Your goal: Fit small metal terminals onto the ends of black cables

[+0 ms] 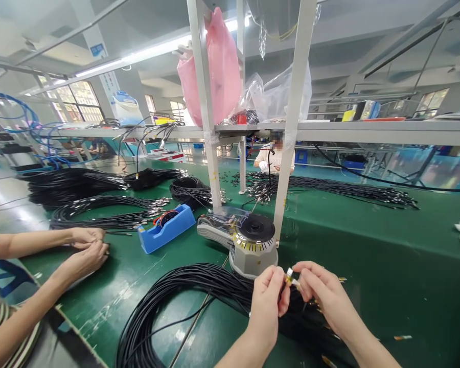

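My left hand is closed round the end of a black cable, and its silvery connector sticks out past the fingertips. Close beside it, my right hand pinches a small strip of yellow tape against the cable end; the fingers partly hide it. Under both hands lies a large looped bundle of black cables, its tagged ends spreading to the right. Just behind my left hand stands a round tape dispenser with short yellow strips round its rim.
A blue tape holder stands left of the dispenser. More black cable bundles lie along the green table. White shelf posts rise behind the dispenser. At left, a co-worker's hands work at the table edge; another person sits across.
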A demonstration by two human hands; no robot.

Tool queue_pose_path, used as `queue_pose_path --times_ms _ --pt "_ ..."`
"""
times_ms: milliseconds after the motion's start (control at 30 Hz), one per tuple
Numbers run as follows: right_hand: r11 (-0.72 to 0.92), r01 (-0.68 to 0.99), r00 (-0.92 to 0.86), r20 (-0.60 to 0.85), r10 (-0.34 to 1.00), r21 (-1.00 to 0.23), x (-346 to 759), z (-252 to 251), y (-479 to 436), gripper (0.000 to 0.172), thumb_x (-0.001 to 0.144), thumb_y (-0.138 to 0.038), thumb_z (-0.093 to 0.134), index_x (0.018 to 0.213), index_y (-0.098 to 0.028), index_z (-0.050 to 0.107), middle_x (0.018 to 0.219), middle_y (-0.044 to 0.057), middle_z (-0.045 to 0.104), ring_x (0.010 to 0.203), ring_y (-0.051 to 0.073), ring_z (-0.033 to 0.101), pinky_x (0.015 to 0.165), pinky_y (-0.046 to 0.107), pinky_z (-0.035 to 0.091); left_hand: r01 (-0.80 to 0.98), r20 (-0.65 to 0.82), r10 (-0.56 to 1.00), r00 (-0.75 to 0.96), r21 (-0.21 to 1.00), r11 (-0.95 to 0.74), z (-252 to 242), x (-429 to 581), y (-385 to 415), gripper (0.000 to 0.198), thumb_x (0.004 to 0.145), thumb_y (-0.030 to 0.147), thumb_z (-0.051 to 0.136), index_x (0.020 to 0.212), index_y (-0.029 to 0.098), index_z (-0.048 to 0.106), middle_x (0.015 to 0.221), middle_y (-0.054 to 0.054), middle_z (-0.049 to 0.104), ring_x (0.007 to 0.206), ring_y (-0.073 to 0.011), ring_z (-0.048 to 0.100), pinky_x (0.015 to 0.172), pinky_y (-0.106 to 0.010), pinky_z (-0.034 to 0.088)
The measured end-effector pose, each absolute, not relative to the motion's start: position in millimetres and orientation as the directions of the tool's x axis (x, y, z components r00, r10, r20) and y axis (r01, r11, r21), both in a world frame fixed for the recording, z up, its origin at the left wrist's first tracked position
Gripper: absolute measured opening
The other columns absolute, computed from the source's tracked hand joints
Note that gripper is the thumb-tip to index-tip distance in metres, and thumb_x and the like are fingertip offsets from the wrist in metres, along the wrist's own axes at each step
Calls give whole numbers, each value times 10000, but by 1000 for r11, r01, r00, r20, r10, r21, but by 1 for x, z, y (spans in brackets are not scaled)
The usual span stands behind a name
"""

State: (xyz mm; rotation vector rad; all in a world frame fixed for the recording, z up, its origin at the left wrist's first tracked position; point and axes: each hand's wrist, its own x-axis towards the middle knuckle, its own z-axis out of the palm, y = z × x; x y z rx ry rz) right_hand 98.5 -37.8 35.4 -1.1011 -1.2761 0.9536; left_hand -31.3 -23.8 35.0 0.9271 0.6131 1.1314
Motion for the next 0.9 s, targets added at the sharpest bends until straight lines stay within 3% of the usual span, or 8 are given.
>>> queue_pose_path --times_ms 100,200,367,700,900 --pt "271 110 36 276 960 -956 94 45 -45 311 819 -449 504 893 -159 586 547 -19 487 549 169 476 556 278 398 -495 53 948 314 861 116 34 -29 -25 174 764 278 534 697 143 448 482 54 396 408 -34 298 381 -167 194" --pt "268 169 38 277 960 -949 92 49 -47 273 803 -435 525 839 -170 577 563 -19 480 540 166 475 526 267 404 -489 38 952 303 864 121 34 -29 -26 140 687 196 587 740 143 469 489 67 392 410 -34 317 377 -161 208" --pt "284 274 67 313 947 -919 94 49 -45 266 811 -420 526 713 -176 563 526 -26 458 491 145 459 483 246 400 -491 28 949 315 860 138 36 -29 -26 203 665 245 633 712 146 461 498 69 410 389 -24 309 365 -160 198" --pt "295 259 65 322 945 -920 91 47 -42 315 800 -464 506 710 -170 572 479 -33 453 453 142 432 463 248 377 -513 5 930 366 835 197 33 -26 -29 204 728 290 593 701 124 479 507 33 466 386 -21 318 377 -168 161" --pt "254 152 95 270 958 -955 91 41 -41 327 765 -475 569 644 -171 565 457 -39 440 417 127 397 428 234 318 -551 15 925 379 807 212 31 -25 -30 230 732 316 594 679 131 467 488 36 462 362 -18 300 362 -170 136"
